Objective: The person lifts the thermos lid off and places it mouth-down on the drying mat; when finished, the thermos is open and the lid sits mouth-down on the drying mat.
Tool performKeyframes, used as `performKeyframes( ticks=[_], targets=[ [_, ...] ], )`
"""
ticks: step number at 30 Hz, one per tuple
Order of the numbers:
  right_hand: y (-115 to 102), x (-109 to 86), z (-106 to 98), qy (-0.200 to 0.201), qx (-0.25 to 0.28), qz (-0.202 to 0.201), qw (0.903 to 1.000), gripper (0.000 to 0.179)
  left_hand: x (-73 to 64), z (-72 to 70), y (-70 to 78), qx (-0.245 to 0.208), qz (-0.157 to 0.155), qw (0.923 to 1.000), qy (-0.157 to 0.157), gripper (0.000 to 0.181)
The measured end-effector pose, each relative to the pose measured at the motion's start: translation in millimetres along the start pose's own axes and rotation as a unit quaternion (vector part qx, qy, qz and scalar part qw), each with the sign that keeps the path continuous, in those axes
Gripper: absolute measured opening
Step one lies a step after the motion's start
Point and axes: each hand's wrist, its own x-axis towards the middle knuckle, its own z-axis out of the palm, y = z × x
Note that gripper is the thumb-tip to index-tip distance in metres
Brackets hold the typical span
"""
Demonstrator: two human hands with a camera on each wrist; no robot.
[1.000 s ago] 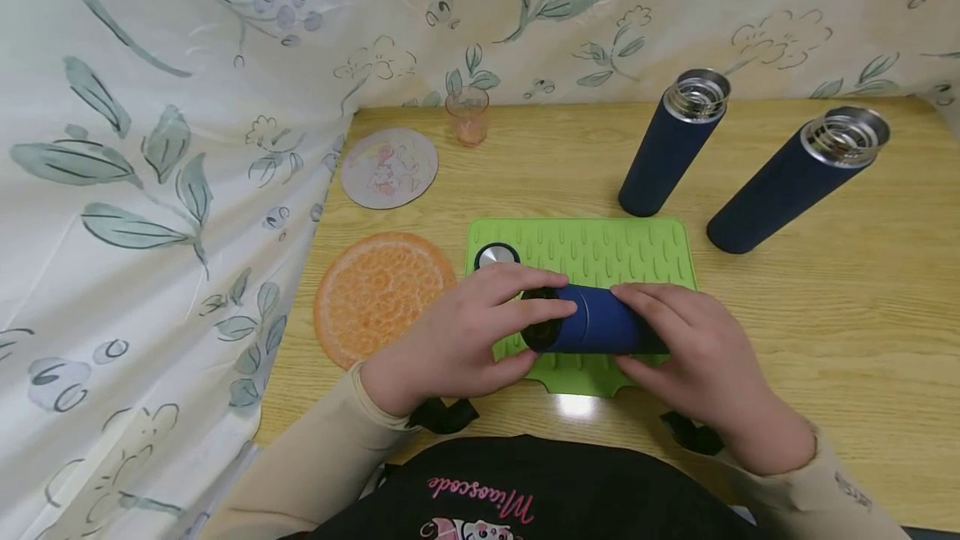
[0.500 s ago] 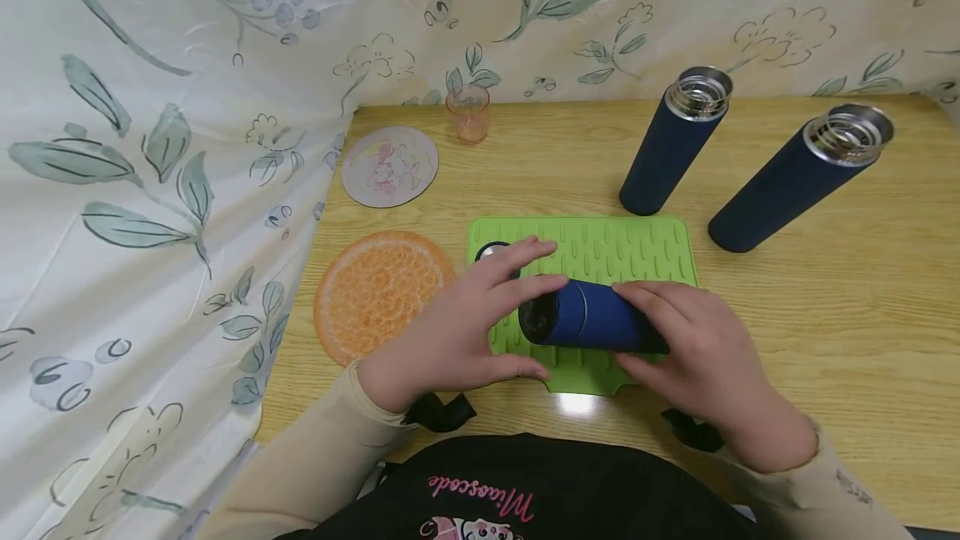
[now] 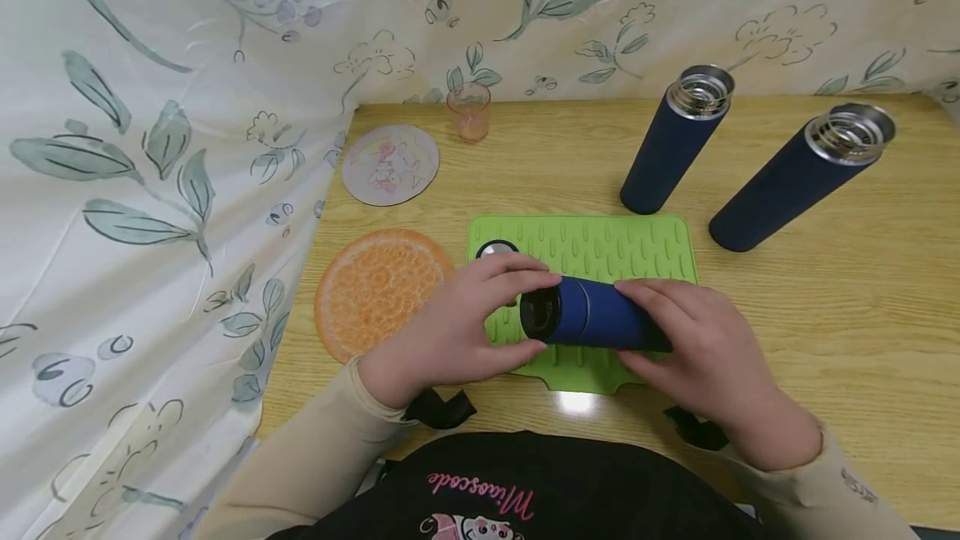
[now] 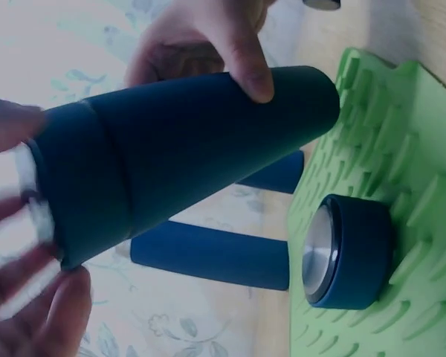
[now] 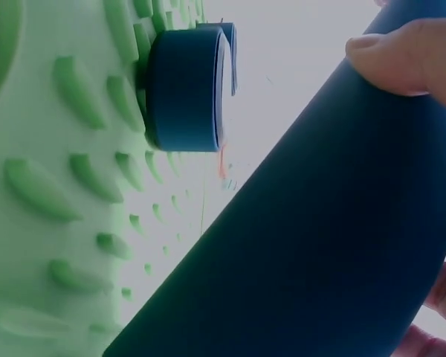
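Observation:
A dark blue thermos [image 3: 618, 315] lies tilted sideways over the green ridged mat [image 3: 585, 232], its lid end pointing left. My right hand [image 3: 701, 340] grips its body near the base, thumb on the near side and fingers over the far side. At the other end, my left hand [image 3: 465, 319] has its fingertips and thumb around the rim of the lid [image 4: 78, 182]. A seam shows between lid and body in the left wrist view. A loose blue lid with a silver top [image 4: 349, 253] sits on the mat, partly behind my left hand in the head view.
Two lidless navy thermoses [image 3: 675, 144] [image 3: 795, 182] stand upright behind the mat to the right. Farther left are an orange round mat [image 3: 382, 294], a pale printed round mat [image 3: 390, 165] and a pink clear cup [image 3: 469, 115]. A floral curtain [image 3: 187, 190] borders the table at left and back.
My left fingers lifted and spread away from the lid, then came back in around its rim. My right hand has kept its grip; the thermos has barely moved.

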Motion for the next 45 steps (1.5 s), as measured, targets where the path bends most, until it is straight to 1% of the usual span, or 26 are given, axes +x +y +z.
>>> performKeyframes(
  ticks=[1, 3, 5, 6, 7, 8, 10, 11, 13, 14, 15, 17, 19, 22, 26, 29, 31, 33, 38, 45],
  targets=[
    [0, 0.2, 0, -0.002, 0.003, -0.002, 1.0, 0.071, 0.3, 0.1, 0.5, -0.001, -0.021, 0.9998, 0.005, 0.059],
    [-1, 0.7, 1, -0.006, 0.008, -0.003, 0.9999, 0.07, 0.9, 0.8, 1.2, 0.01, -0.056, 0.9983, 0.012, 0.061],
    [0, 1.0, 2, -0.008, 0.012, -0.003, 0.9999, 0.069, 1.2, 1.7, 1.3, 0.021, -0.072, 0.997, 0.019, 0.064],
    [0, 1.1, 2, -0.008, 0.014, -0.001, 0.9999, 0.069, 1.3, 1.8, 1.2, 0.024, -0.072, 0.9969, 0.02, 0.067],
    [0, 1.1, 2, -0.006, 0.013, 0.001, 0.9999, 0.069, 1.1, 2.3, 0.1, 0.028, -0.061, 0.9976, 0.019, 0.071],
    [-1, 1.3, 2, -0.003, 0.013, 0.003, 0.9999, 0.069, 0.7, 2.8, -1.2, 0.028, -0.042, 0.9986, 0.018, 0.073],
    [0, 1.3, 2, 0.002, 0.008, 0.009, 0.9999, 0.071, -0.2, 2.7, -3.0, 0.023, 0.012, 0.9996, 0.01, 0.075],
    [0, 1.3, 2, 0.005, 0.005, 0.011, 0.9999, 0.073, -0.4, 2.7, -3.7, 0.02, 0.039, 0.999, 0.003, 0.073],
    [0, 1.4, 1, 0.009, 0.001, 0.015, 0.9998, 0.075, -0.4, 3.2, -4.2, 0.025, 0.09, 0.9956, -0.01, 0.065],
    [0, 1.2, 1, 0.01, 0.0, 0.015, 0.9998, 0.075, -0.1, 3.4, -3.8, 0.029, 0.107, 0.9938, -0.014, 0.061],
    [0, 1.0, 0, 0.009, -0.002, 0.015, 0.9998, 0.075, 0.3, 3.3, -3.1, 0.033, 0.116, 0.9926, -0.016, 0.058],
    [1, 0.9, 1, 0.011, -0.001, 0.014, 0.9998, 0.074, 1.1, 4.1, -2.6, 0.043, 0.12, 0.9917, -0.013, 0.058],
    [1, 0.7, 1, 0.01, -0.001, 0.013, 0.9999, 0.074, 1.3, 4.8, -2.7, 0.048, 0.113, 0.9924, -0.006, 0.057],
    [1, 0.2, 1, 0.01, 0.0, 0.011, 0.9999, 0.073, 0.5, 5.9, -3.5, 0.043, 0.09, 0.9951, 0.003, 0.057],
    [1, -1.1, 1, 0.004, -0.002, 0.007, 1.0, 0.072, -0.1, 7.8, -3.1, 0.029, 0.035, 0.9989, 0.011, 0.064],
    [0, -2.0, 1, -0.004, -0.001, 0.009, 1.0, 0.072, 0.1, 8.7, -1.3, 0.019, -0.008, 0.9996, 0.019, 0.068],
    [0, -2.3, 1, -0.004, 0.0, 0.008, 1.0, 0.072, 0.2, 9.3, -0.4, 0.016, -0.026, 0.9992, 0.026, 0.068],
    [0, -3.1, 1, -0.007, 0.001, 0.011, 0.9999, 0.072, 0.1, 9.9, 0.0, 0.015, -0.035, 0.9987, 0.034, 0.067],
    [0, -4.5, 0, -0.017, -0.002, 0.017, 0.9997, 0.074, -0.6, 11.8, -0.3, 0.015, -0.041, 0.9978, 0.051, 0.064],
    [1, -5.6, 0, -0.018, -0.003, 0.014, 0.9997, 0.073, -1.0, 12.5, -0.3, 0.007, -0.049, 0.9969, 0.062, 0.06]
  ],
)
